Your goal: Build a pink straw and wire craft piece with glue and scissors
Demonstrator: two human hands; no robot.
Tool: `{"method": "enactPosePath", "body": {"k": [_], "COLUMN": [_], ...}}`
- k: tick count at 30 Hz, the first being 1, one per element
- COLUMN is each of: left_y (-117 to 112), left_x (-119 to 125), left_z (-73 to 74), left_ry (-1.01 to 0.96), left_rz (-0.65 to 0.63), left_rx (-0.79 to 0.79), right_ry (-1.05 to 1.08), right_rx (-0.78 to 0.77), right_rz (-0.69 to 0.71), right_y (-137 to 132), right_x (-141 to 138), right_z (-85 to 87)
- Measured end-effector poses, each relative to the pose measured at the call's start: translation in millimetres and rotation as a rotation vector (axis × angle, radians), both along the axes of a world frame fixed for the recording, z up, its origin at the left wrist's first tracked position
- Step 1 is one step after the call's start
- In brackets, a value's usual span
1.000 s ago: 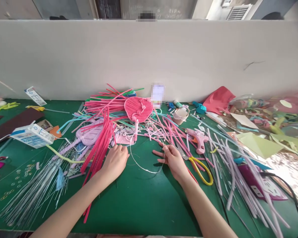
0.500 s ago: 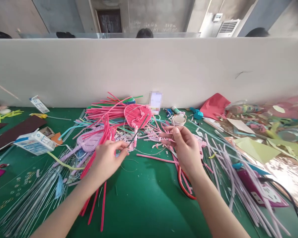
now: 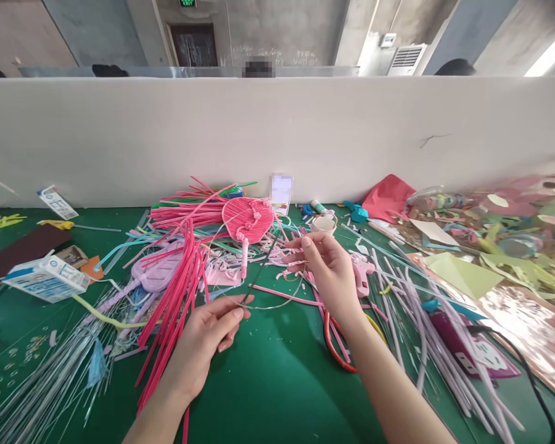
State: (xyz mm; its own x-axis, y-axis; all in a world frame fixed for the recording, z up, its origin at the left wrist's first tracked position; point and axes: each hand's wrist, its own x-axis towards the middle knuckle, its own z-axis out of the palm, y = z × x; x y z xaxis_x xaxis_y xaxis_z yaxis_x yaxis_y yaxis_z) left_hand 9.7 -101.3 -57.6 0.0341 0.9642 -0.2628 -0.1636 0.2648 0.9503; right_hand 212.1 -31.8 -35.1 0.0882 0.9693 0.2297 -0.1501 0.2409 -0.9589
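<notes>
My left hand (image 3: 215, 336) is closed, thumb and forefinger pinching the lower end of a thin dark strip (image 3: 263, 264) that slants up and right. A fine pale wire (image 3: 277, 306) curves in a loop from these fingertips towards my right hand (image 3: 328, 268). That hand is raised, its thumb and forefinger pinched on what looks like the wire, while the other fingers extend left. Behind both hands lies a pink fan-shaped piece (image 3: 245, 221) of fuzzy stems, with beaded trim and a short pink handle. A pink stem (image 3: 282, 295) rests on the table below the loop.
Red-pink fuzzy stems (image 3: 173, 308) pile beside my left arm. Red-handled scissors (image 3: 333, 351) and a pink glue gun (image 3: 362, 274) lie near my right wrist. Lilac stems (image 3: 448, 345) and a purple power strip (image 3: 467, 345) are at right. A white partition (image 3: 277, 135) stands behind.
My left hand has moved lower, bringing the dark strip down with it, away from the pink handle. My right hand keeps its pinch. The camera view has shifted slightly.
</notes>
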Motion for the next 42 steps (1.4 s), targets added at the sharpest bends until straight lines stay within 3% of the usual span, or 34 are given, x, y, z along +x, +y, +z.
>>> {"method": "enactPosePath", "body": {"k": [9,14,24,42], "left_y": [-1,-6,-9,-4], "left_x": [0,-3,-6,7], "left_z": [-9.1,-9.5,-15.0,-9.3], "left_ry": [0.189,0.343,0.344,0.159], "left_rz": [0.083,-0.010,-0.079,0.000], "left_rx": [0.021,0.020,-0.016,-0.089], "right_ry": [0.077,-0.039,-0.164,-0.022], "right_rx": [-0.031,-0.089,-0.064,-0.126], "right_rz": [0.201,0.215,0.091,0.222], "right_y": [-2,2,7,6], "right_x": [18,34,34,31], "right_z": [-6.9,-12.5,-9.8,-2.7]}}
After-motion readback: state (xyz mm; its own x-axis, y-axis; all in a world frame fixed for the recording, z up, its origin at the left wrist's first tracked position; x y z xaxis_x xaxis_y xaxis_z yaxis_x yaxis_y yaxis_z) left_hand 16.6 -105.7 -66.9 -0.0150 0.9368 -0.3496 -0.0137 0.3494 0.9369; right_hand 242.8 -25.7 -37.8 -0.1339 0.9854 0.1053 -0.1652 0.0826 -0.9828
